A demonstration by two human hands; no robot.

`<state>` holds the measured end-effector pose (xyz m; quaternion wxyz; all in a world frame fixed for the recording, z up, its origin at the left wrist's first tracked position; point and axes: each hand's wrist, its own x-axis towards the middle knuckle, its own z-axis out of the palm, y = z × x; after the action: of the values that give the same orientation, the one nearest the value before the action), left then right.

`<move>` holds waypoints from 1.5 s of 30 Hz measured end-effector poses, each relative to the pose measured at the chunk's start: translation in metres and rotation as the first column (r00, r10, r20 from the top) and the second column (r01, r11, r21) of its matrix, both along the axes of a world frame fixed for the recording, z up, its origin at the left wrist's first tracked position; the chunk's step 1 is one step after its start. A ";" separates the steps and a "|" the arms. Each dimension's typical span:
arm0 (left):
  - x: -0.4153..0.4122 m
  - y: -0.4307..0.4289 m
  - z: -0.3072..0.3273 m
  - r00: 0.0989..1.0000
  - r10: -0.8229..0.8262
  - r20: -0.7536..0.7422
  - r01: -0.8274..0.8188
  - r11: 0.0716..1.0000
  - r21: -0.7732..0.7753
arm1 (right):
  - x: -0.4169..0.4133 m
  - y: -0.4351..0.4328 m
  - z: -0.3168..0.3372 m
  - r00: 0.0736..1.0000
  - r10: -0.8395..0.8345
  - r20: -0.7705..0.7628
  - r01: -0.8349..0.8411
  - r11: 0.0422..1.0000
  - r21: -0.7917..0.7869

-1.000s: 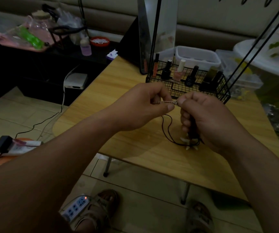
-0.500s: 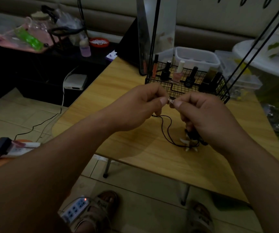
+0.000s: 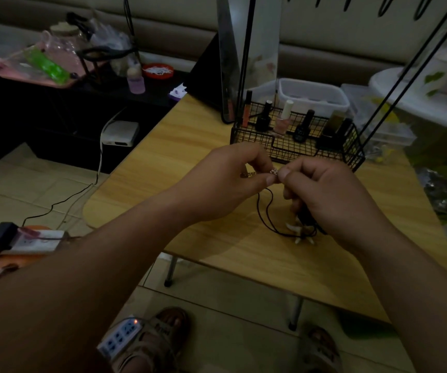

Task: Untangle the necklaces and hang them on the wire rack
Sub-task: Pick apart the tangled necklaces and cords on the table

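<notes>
My left hand (image 3: 225,184) and my right hand (image 3: 330,197) meet above the wooden table (image 3: 163,162), thumbs almost touching. Between their fingertips they pinch a thin chain necklace with a small shiny clasp (image 3: 273,172); a short stretch of chain shows left of my left thumb. A black cord necklace (image 3: 264,211) hangs from under the hands in a loop onto the table, ending in pale tooth-shaped pendants (image 3: 299,232). My right hand's lower fingers also curl round the cord. The black wire rack (image 3: 292,146) stands just behind the hands; its tall rods rise out of view.
The rack's basket holds several nail polish bottles (image 3: 281,119). A mirror (image 3: 230,57) and white plastic boxes (image 3: 311,95) stand behind it. Left of the table are a dark low shelf, a white router (image 3: 120,133) and power strips on the floor (image 3: 20,238). My sandalled feet show below.
The hands closed together, so the visible chain stretch between them shrank to the clasp. They rose slightly, and the cord loop shifted a little on the table.
</notes>
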<state>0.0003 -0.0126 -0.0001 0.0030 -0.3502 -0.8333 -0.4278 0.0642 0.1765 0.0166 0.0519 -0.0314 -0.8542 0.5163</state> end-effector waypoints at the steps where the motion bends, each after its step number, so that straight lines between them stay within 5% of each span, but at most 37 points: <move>1: 0.000 0.001 0.000 1.000 -0.002 0.008 0.002 1.000 -0.006 | 0.000 0.000 0.000 1.000 0.003 -0.014 -0.003 1.000 0.022; 18: -0.003 0.004 -0.008 0.999 0.019 0.036 -0.020 1.000 0.020 | 0.000 0.001 -0.008 0.989 0.033 -0.142 0.004 0.967 0.253; 32: -0.002 0.003 -0.005 0.999 0.004 0.044 -0.007 0.998 0.068 | 0.000 0.002 -0.004 0.995 0.064 -0.075 -0.048 0.978 0.201; 45: -0.002 -0.001 0.003 0.967 -0.049 0.248 0.024 0.995 0.101 | 0.000 0.002 0.000 0.988 0.059 -0.144 -0.044 0.994 0.103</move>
<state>-0.0019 -0.0141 0.0031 -0.0930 -0.3081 -0.7987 -0.5085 0.0637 0.1785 0.0162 0.1027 0.0316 -0.8732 0.4754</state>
